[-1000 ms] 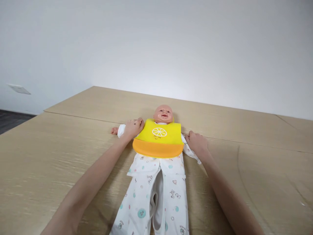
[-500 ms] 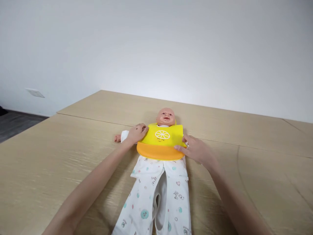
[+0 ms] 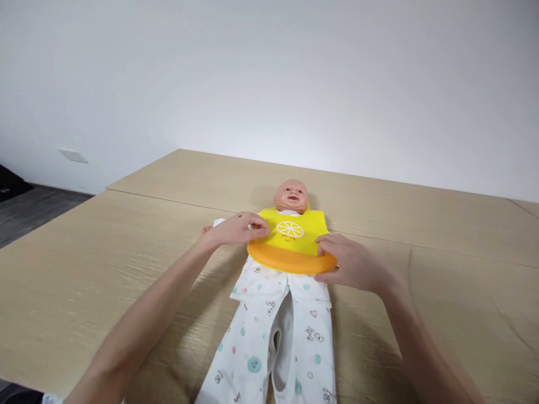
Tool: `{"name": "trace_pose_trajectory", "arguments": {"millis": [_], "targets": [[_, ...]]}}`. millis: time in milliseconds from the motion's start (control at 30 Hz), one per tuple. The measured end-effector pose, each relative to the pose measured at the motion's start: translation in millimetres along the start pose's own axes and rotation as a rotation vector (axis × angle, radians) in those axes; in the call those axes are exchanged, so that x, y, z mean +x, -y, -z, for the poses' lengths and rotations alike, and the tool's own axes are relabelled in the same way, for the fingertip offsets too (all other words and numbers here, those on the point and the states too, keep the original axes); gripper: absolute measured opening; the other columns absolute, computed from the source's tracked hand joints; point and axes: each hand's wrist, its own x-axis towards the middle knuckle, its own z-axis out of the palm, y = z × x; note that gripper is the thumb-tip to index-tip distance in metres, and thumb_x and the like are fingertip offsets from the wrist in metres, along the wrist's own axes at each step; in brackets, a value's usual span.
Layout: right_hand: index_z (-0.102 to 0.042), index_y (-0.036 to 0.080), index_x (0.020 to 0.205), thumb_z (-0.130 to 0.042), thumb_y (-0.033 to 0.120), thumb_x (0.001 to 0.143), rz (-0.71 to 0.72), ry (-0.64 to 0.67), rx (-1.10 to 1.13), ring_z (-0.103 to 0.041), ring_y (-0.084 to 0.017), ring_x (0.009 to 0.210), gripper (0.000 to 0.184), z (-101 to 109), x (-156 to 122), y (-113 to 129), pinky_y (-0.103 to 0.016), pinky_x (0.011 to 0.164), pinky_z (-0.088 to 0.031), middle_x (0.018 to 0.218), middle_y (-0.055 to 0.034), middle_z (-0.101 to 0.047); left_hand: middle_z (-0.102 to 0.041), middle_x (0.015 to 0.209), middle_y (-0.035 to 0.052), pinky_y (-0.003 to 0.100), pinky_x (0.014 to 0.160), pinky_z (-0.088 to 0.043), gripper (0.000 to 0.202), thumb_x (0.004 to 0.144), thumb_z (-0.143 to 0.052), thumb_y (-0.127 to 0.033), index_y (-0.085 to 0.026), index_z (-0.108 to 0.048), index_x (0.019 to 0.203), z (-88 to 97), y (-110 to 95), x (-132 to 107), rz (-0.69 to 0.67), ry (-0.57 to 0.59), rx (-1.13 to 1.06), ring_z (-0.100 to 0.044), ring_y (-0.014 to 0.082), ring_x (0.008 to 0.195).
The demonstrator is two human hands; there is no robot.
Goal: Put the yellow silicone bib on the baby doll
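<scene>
A baby doll [image 3: 291,193] lies on its back on the table, head toward the wall. It wears white trousers [image 3: 252,331] with small printed animals and dots. Over its chest lies a yellow bib [image 3: 309,224] with a white citrus slice, a smiling face and an orange pocket [image 3: 286,257] along the bottom. My left hand [image 3: 242,228] has its fingers curled together at the bib's left edge. At the pocket's right end, my right hand [image 3: 353,262] grips the rim, fingers above and thumb below. The doll's arm on the left is mostly hidden behind my left hand.
The wooden table [image 3: 442,314] has seams across its top and meets a white wall [image 3: 320,84] behind. A wall plate [image 3: 73,155] sits low at the left. Dark floor [image 3: 46,207] and a black object [image 3: 10,182] show beyond the table's left edge.
My right hand has shifted down from the bib's right side onto the end of the orange pocket. My left hand's fingers have moved slightly lower along the bib edge. The view has shifted a little.
</scene>
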Motion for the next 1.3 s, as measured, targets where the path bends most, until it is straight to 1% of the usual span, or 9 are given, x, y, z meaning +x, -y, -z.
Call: {"name": "trace_pose_trajectory", "arguments": {"millis": [100,200,467,600,700,833,933,1133,1300], "targets": [[-0.057,0.019,0.088,-0.061,0.042,0.075,-0.007,0.035,0.02,-0.051,-0.017,0.092,0.026,4.8,-5.7,-5.8,-0.03,0.077,-0.038,0.098,-0.002,-0.059,-0.068,0.102,0.0011,0.024,0.084,-0.039,0.039,0.076,-0.057,-0.054,-0.025,-0.069,0.099,8.1,-20.6,-13.1,-0.042,0.152,0.06,-0.058,0.0182,0.096],[-0.057,0.02,0.087,-0.063,0.042,0.073,0.012,0.09,0.035,-0.05,-0.016,0.09,0.027,2.4,-7.3,-7.9,-0.029,0.075,-0.036,0.098,-0.0001,-0.059,-0.067,0.101,0.0015,0.024,0.084,-0.038,0.044,0.07,-0.062,-0.058,-0.026,-0.069,0.099,7.9,-31.5,-19.2,0.019,0.198,0.146,-0.057,0.0195,0.097],[-0.057,0.02,0.084,-0.064,0.046,0.068,-0.021,0.168,-0.02,-0.051,-0.015,0.08,0.031,-2.2,-8.6,5.5,-0.027,0.065,-0.033,0.093,-0.001,-0.056,-0.062,0.076,-0.0001,0.022,0.066,-0.038,0.027,0.074,-0.063,-0.044,-0.019,-0.067,0.083,6.9,-21.2,-9.1,-0.061,0.374,0.035,-0.054,0.0131,0.07],[-0.06,0.022,0.101,-0.062,0.057,0.07,-0.024,0.182,0.059,-0.054,-0.02,0.092,0.047,0.8,-8.1,-0.5,-0.031,0.075,-0.04,0.105,-0.0044,-0.058,-0.061,0.072,-0.0006,0.022,0.062,-0.037,0.024,0.07,-0.066,-0.042,-0.02,-0.067,0.08,6.5,-14.6,-6.7,-0.046,0.338,-0.021,-0.053,0.0129,0.067],[-0.062,0.025,0.101,-0.057,0.059,0.074,-0.035,0.135,0.17,-0.055,-0.019,0.093,0.044,-0.2,-3.3,-15.8,-0.032,0.079,-0.042,0.104,-0.0027,-0.062,-0.061,0.071,-0.0002,0.022,0.061,-0.038,0.025,0.067,-0.068,-0.043,-0.022,-0.069,0.08,6.9,-12.3,-7.3,-0.024,0.315,-0.092,-0.053,0.0139,0.066],[-0.062,0.021,0.094,-0.055,0.061,0.075,-0.13,-0.044,0.27,-0.057,-0.017,0.084,0.045,-9.1,10.4,-37.9,-0.029,0.072,-0.043,0.095,-0.0032,-0.063,-0.06,0.067,-0.0001,0.022,0.058,-0.038,0.028,0.068,-0.068,-0.044,-0.02,-0.07,0.083,8.1,-10.4,-6.5,0.012,0.323,-0.239,-0.052,0.0134,0.063],[-0.057,0.019,0.092,-0.052,0.062,0.077,-0.247,-0.175,0.263,-0.056,-0.016,0.077,0.046,-17.6,20.4,-47.4,-0.029,0.069,-0.041,0.089,-0.0041,-0.062,-0.054,0.058,-0.0014,0.021,0.051,-0.033,0.027,0.068,-0.068,-0.045,-0.018,-0.068,0.069,7.2,-9.1,-4.9,0.028,0.326,-0.31,-0.045,0.0107,0.055],[-0.05,0.017,0.104,-0.047,0.055,0.083,-0.316,-0.144,0.394,-0.057,-0.016,0.085,0.044,-30.1,27.6,-45.9,-0.028,0.072,-0.04,0.1,-0.0077,-0.061,-0.047,0.053,-0.0025,0.023,0.047,-0.027,0.033,0.07,-0.064,-0.048,-0.017,-0.06,0.06,4.5,-6.0,-3.6,0.014,0.361,-0.232,-0.038,0.0095,0.05],[-0.041,0.018,0.115,-0.048,0.054,0.082,-0.332,-0.171,0.574,-0.055,-0.014,0.071,0.049,-39.4,30.9,-46.8,-0.025,0.062,-0.038,0.083,-0.0033,-0.062,-0.045,0.051,-0.0026,0.022,0.047,-0.029,0.036,0.071,-0.064,-0.049,-0.017,-0.056,0.055,8.8,0.1,-4.1,0.052,0.297,-0.269,-0.038,0.0087,0.049]]}}
